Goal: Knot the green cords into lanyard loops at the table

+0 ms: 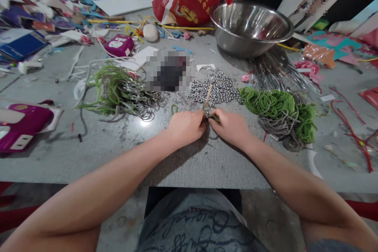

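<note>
Green-and-grey slim cord point(215, 119), soft-looking, is sitting at centre between my two hands, just above the near part of the grey, streaked surface point(189, 169). My right fingers point(218, 112) are pinching its green part, thumb against index; my left fingers point(197, 117) are curling inward and pinching at a small silver metal piece point(207, 114) on it. Exact contact on the left is hidden. Judgement: two opposed pinches are probably keeping so limp a strand steady. A grey loop is hanging loose below.

Loose silver round metal beads point(218, 86) are lying spread just beyond my fingers, presumably for easy picking. A green-and-grey cord heap point(274, 104) is resting to my right; a green cord bundle with silver metal pieces point(108, 88) is lying to my left, likely kept apart to avoid mixing. Beyond, a wide shiny steel bowl point(245, 43) is standing out of my elbows' way.
</note>
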`<state>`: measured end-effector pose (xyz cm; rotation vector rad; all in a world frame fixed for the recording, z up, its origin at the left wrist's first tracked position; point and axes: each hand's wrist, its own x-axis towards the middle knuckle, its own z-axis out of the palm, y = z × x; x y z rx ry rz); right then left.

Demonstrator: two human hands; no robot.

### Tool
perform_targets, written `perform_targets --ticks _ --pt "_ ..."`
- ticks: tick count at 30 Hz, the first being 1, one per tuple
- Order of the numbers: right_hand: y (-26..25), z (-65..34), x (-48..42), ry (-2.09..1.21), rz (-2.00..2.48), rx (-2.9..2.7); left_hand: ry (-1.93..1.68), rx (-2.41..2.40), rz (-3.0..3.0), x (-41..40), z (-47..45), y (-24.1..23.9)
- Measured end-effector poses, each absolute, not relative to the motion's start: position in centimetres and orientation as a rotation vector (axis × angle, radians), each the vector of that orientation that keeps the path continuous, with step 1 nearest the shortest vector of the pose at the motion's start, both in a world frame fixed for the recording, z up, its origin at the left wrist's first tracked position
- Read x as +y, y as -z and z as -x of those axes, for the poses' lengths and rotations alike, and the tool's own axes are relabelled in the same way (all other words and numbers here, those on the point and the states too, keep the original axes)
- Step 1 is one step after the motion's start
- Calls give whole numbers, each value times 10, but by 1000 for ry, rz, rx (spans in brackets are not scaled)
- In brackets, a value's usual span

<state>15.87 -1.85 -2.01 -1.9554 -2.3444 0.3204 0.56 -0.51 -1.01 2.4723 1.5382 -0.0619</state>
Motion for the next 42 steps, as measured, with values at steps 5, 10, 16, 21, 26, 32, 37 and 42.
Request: perform_targets --ticks 5,10,16,21,26,32,37,42 --pt "15 -160 -17 -369 1985 -2427 105 1526 -2463 -2 -1 8" --pt "7 -169 -19 -414 1925 -2593 185 1460 -2480 2 6 2" --pt "1 -175 -22 -447 1851 -2698 192 1393 -2521 3 10 2" --pt "3 -172 -22 -420 1913 -2565 74 1448 -2504 -1 8 8" --pt "9 -173 -23 -368 1957 -2435 100 1471 -2538 -1 6 13" --pt "19 -171 -26 -248 1872 -2540 208 1387 -2639 -5 6 15" --pt "16 -174 -25 -243 1908 -2546 228 1388 -2640 -7 8 14" --pt "8 -179 -24 -283 1976 -2477 249 1401 -2629 -5 12 9"
